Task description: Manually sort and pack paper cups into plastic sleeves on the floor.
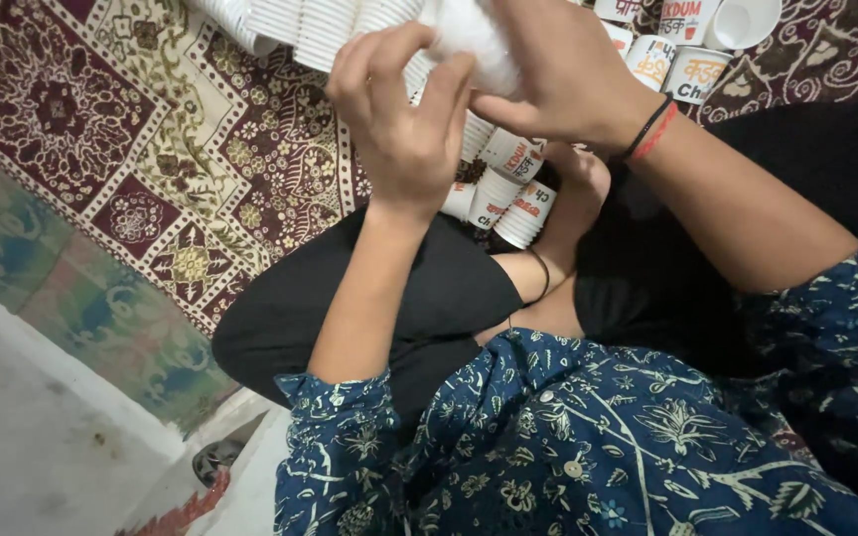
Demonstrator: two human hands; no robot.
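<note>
Both my hands are raised close together over my crossed legs. My left hand has its fingers curled onto a white, soft-looking object, which may be a plastic wrap or a paper cup. My right hand grips the same white object from above, and a red-and-black thread band sits on that wrist. Just below the hands lie several printed paper cups, stacked on their sides near my foot. What exactly the white object is stays partly hidden by my fingers.
A row of white ribbed cup stacks lies at the top. More printed paper cups lie at the top right. A maroon patterned carpet covers the floor, with bare pale floor at the lower left.
</note>
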